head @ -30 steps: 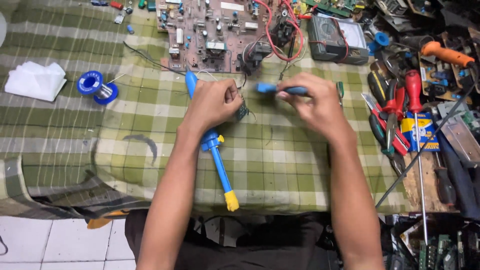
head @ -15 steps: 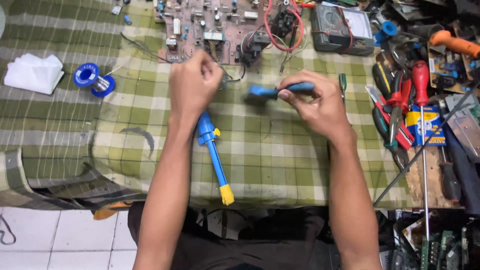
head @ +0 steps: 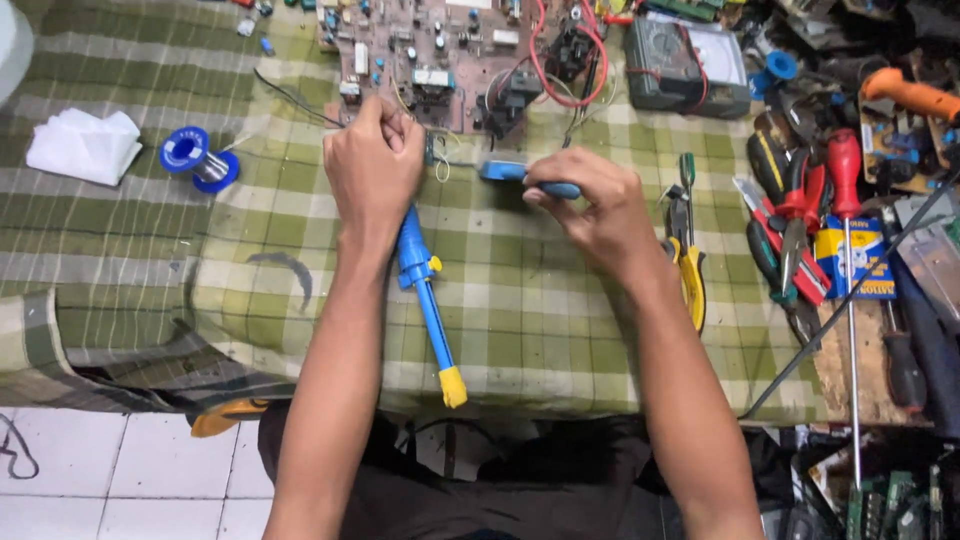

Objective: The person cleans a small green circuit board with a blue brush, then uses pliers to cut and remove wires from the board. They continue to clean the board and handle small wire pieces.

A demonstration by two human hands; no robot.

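The left hand point(head: 375, 165) pinches a small component point(head: 430, 152) shut at the circuit board's point(head: 440, 60) near edge. The right hand point(head: 590, 205) grips a blue-handled tool point(head: 520, 175); keeping its tip steady and close to the leads seems best.

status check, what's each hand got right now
Left hand closed on a small part by the circuit board. Right hand pinching blue-handled tool. Blue desoldering pump lying under left wrist.
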